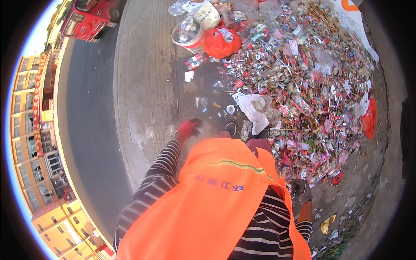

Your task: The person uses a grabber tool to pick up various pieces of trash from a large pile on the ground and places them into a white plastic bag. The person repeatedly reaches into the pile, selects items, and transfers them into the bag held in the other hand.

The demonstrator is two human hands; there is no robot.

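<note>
My left hand [189,129], in a red glove with dark fingers, hangs over the pavement left of my feet; it is blurred, and nothing shows in it. At the lower right my right hand [302,190], in a dark grey glove, is closed around thin metal tongs or a wire-like rod [299,162] that reaches up over the litter; the exact kind of tool cannot be told. A large heap of mixed litter [312,84] spreads in front and to the right. A white plastic bag [255,112] lies at the heap's near edge, by my shoes.
A bucket [188,36] filled with waste stands beside an orange-red plastic bag [222,42], with plastic bottles [196,61] near them. Another orange-red bag [370,119] lies at the heap's right edge. Left runs a road [92,107] with a red vehicle [87,21].
</note>
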